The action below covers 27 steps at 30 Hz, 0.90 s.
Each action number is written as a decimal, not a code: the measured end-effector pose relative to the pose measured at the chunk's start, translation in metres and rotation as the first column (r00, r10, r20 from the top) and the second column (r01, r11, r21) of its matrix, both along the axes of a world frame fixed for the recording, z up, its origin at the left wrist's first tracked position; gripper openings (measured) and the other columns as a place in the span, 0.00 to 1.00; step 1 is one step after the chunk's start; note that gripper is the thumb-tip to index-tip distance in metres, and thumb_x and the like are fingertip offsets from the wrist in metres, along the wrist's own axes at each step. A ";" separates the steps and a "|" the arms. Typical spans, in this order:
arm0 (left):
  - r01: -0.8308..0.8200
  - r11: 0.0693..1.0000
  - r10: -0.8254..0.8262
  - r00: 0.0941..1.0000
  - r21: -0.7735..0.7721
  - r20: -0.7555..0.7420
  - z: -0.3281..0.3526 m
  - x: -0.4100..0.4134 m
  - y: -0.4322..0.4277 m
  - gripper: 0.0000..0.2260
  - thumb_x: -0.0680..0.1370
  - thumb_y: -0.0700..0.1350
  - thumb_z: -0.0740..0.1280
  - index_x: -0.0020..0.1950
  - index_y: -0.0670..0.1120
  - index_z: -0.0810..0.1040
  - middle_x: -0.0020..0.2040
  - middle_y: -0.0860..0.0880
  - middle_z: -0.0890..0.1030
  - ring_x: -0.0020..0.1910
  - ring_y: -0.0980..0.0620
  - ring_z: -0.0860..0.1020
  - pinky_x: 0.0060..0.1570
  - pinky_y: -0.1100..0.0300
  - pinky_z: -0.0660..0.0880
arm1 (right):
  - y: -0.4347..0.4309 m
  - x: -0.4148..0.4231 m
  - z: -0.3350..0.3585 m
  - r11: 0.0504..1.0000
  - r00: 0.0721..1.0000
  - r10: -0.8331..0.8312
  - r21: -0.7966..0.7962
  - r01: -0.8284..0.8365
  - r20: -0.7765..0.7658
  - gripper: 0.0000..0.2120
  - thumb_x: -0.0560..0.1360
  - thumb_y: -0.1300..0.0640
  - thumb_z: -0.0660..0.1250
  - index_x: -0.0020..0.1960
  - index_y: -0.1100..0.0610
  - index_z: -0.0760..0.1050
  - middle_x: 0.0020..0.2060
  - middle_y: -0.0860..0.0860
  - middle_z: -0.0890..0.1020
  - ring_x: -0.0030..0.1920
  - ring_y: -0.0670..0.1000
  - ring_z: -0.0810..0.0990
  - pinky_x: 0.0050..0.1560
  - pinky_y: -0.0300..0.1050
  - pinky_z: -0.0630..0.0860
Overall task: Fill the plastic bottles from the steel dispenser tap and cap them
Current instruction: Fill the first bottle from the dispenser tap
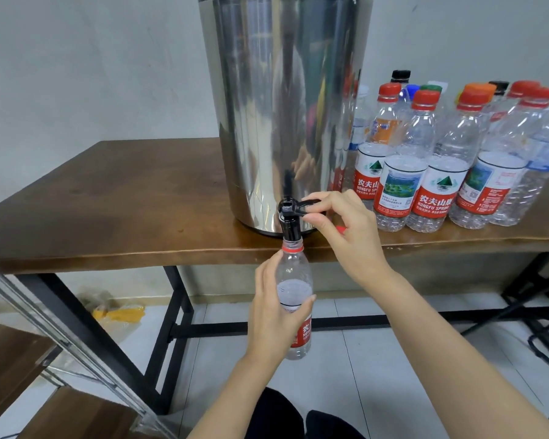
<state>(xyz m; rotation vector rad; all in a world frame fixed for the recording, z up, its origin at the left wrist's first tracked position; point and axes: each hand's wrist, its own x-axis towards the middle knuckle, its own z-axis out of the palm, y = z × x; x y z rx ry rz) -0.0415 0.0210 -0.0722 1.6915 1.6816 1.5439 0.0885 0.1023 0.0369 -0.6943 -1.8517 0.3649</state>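
Lower left of the frame: a crumpled yellow wrapper (118, 313) lies on the tiled floor (346, 359) under the counter (108, 201), whose brown top spans the whole width.

Upper centre: the steel dispenser (282, 106) stands upright on the counter, near its front edge. Its black tap (289, 221) juts out from the base, over that edge.

Centre, below the tap: the open bottle (293, 277) is upright in the air in front of the counter, its red neck ring just under the spout (mouth and spout look to be touching). Some water shows inside it.

Lower centre: my left hand (274, 315) holds the bottle by its labelled middle, fingers curled round the body and thumb on the near side.

Right of centre: my right hand (346, 229) pinches the tap's lever (308, 204) between thumb and forefinger; the other fingers are curled in. A small red thing (340, 229) shows at the palm; I cannot tell what it is.

Right third: a cluster of capped bottles (441, 160) stands on the counter beside the dispenser, mostly with red caps.
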 end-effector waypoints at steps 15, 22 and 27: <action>-0.036 0.999 0.034 0.998 0.033 0.058 0.005 0.011 -0.002 0.38 0.71 0.39 0.77 0.76 0.54 0.62 0.71 0.57 0.67 0.69 0.68 0.65 0.59 0.80 0.61 | -0.002 -0.001 0.004 0.999 1.000 -0.006 -0.033 0.006 0.009 0.06 0.78 0.51 0.68 0.47 0.54 0.79 0.48 0.32 0.78 0.47 0.47 0.75 0.47 0.43 0.73; -0.056 0.998 0.056 0.995 0.000 0.081 0.008 0.015 -0.009 0.38 0.72 0.41 0.75 0.76 0.57 0.61 0.71 0.58 0.67 0.69 0.65 0.66 0.57 0.78 0.64 | -0.006 -0.001 0.004 0.999 1.000 -0.016 -0.045 0.017 0.020 0.06 0.78 0.51 0.68 0.47 0.54 0.79 0.47 0.33 0.77 0.47 0.48 0.76 0.46 0.45 0.74; -0.070 0.997 0.069 0.996 0.015 0.055 0.007 0.013 -0.007 0.37 0.72 0.42 0.76 0.76 0.57 0.62 0.71 0.57 0.66 0.70 0.62 0.66 0.58 0.81 0.63 | -0.005 -0.002 0.005 0.999 1.000 -0.009 -0.042 0.009 0.015 0.06 0.77 0.51 0.68 0.47 0.52 0.78 0.48 0.31 0.76 0.47 0.47 0.76 0.45 0.41 0.73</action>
